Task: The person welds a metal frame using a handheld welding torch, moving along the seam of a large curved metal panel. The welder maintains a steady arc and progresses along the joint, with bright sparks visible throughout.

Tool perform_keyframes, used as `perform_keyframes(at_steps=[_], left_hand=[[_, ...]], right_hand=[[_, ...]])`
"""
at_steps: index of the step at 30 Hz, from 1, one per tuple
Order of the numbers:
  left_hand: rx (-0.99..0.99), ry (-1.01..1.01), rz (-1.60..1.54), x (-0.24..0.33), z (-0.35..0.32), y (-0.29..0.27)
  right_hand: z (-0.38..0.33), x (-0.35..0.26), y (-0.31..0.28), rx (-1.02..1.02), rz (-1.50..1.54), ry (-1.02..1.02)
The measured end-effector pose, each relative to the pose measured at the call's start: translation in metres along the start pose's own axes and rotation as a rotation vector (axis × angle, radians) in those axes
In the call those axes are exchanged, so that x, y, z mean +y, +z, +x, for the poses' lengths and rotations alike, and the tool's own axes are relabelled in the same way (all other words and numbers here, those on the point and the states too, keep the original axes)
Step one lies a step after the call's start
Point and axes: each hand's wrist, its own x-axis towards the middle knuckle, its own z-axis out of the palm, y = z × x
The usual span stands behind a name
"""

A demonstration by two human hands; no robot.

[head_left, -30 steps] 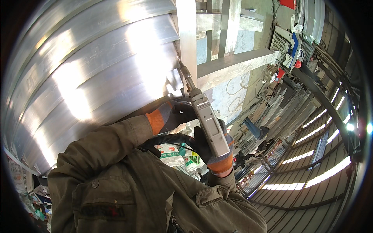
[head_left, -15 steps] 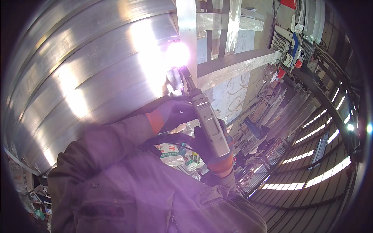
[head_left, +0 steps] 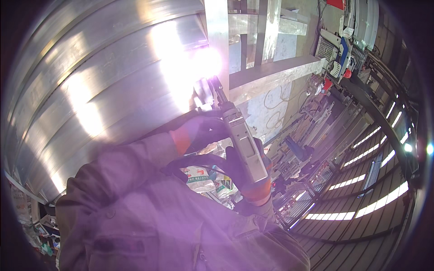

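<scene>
A grey hand-held welding gun (head_left: 242, 140) points up and left at a large shiny ribbed metal drum (head_left: 104, 86). Its nozzle meets the seam beside an upright metal strip (head_left: 217, 31), where a bright white-violet flash (head_left: 205, 61) glows. My right hand (head_left: 253, 174), in a dark glove with an orange cuff, is closed around the gun's rear body. My left hand (head_left: 203, 128), gloved the same way, grips the gun's front near the nozzle. A black hose (head_left: 194, 160) loops below the gun.
A metal frame with a horizontal beam (head_left: 275, 74) stands right of the drum. Machines, cables and tools (head_left: 334, 58) crowd the upper right. Printed bags and clutter (head_left: 205, 180) lie below my hands. Slatted floor panels (head_left: 361, 180) run at the right.
The welding flash, absent a second ago, has lit and grown brighter, tinting the view violet. The gun's tip has crept slightly up along the seam; both hands keep their grip.
</scene>
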Motion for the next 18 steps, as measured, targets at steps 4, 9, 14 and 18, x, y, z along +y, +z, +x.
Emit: perform_keyframes(at_steps=[4,9,14,18], left_hand=[[0.071,-0.223,-0.373,0.004,0.002,-0.003],[0.002,-0.073,-0.117,-0.003,0.0,-0.002],[-0.013,-0.05,-0.093,-0.009,0.001,-0.007],[0.017,-0.135,-0.283,-0.008,-0.001,-0.009]], right_hand=[[-0.001,-0.002,0.0,0.038,0.042,0.046],[-0.002,-0.007,0.001,0.017,0.045,0.137],[0.0,-0.002,-0.003,-0.038,-0.078,0.002],[-0.001,-0.003,-0.003,-0.04,-0.074,-0.005]])
